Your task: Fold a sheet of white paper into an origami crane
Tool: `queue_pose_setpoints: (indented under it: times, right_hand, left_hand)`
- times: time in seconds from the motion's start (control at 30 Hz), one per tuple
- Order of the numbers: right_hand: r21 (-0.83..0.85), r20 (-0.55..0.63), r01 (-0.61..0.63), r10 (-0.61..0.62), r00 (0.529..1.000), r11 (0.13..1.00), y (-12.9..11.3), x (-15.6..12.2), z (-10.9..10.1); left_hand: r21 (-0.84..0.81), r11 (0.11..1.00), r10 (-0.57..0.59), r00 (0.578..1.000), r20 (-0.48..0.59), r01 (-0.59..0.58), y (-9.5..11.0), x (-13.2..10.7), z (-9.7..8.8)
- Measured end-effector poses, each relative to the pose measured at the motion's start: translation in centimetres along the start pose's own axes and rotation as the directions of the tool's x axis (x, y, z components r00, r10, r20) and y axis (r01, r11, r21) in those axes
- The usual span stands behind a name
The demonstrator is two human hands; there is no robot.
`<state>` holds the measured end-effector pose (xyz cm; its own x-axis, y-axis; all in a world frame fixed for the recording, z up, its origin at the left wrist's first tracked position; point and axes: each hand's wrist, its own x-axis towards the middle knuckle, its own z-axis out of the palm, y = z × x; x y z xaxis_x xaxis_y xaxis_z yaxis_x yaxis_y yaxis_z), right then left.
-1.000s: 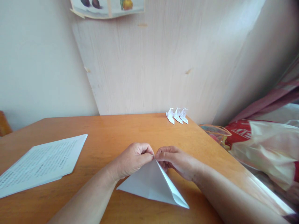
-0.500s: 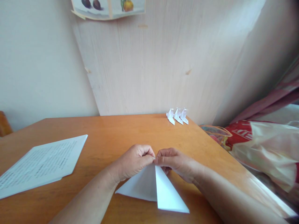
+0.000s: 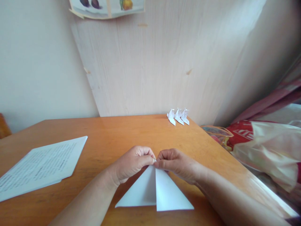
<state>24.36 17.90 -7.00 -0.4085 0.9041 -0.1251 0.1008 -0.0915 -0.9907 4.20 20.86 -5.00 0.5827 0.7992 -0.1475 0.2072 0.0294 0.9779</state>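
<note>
A folded sheet of white paper (image 3: 170, 194) in a triangle shape is between my hands at the near side of the table. Its peak points away from me, and a flap on the right half meets the left half along a middle line. My left hand (image 3: 137, 161) pinches the paper at its peak from the left. On the other side of the peak, my right hand (image 3: 175, 163) pinches it too, fingertips touching or almost touching those of the left. The tip itself is mostly hidden by my fingers.
Printed sheets (image 3: 47, 166) lie in a stack on the left of the wooden table (image 3: 113, 131). Three small folded paper figures (image 3: 178, 117) stand at the far right corner. Beyond the right edge are plastic bags (image 3: 265, 144). A wall panel (image 3: 145, 69) rises behind.
The paper's lower left edge has come down flatter, and the right flap has spread slightly to the right. Both hands keep their pinch at the peak. The view has shifted slightly.
</note>
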Motion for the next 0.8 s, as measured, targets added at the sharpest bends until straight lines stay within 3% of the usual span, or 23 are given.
queue_pose_setpoints:
  times: [0.3,0.67,0.8]
  right_hand:
    - [-0.008,0.023,0.018,-0.018,1.0,1.0,-0.11,-0.11,0.04]
    - [-0.029,0.012,-0.009,0.009,1.0,1.0,-0.15,-0.15,0.07]
    - [-0.041,0.012,-0.004,0.005,1.0,0.999,-0.1,-0.07,0.07]
  left_hand:
    - [-0.074,0.996,-0.04,0.999,0.028,0.042,-0.2,0.08,0.01]
    - [-0.073,0.997,-0.007,0.998,0.069,0.012,-0.37,0.12,-0.21]
    - [-0.063,0.996,-0.051,0.996,0.077,0.056,-0.45,0.1,-0.23]
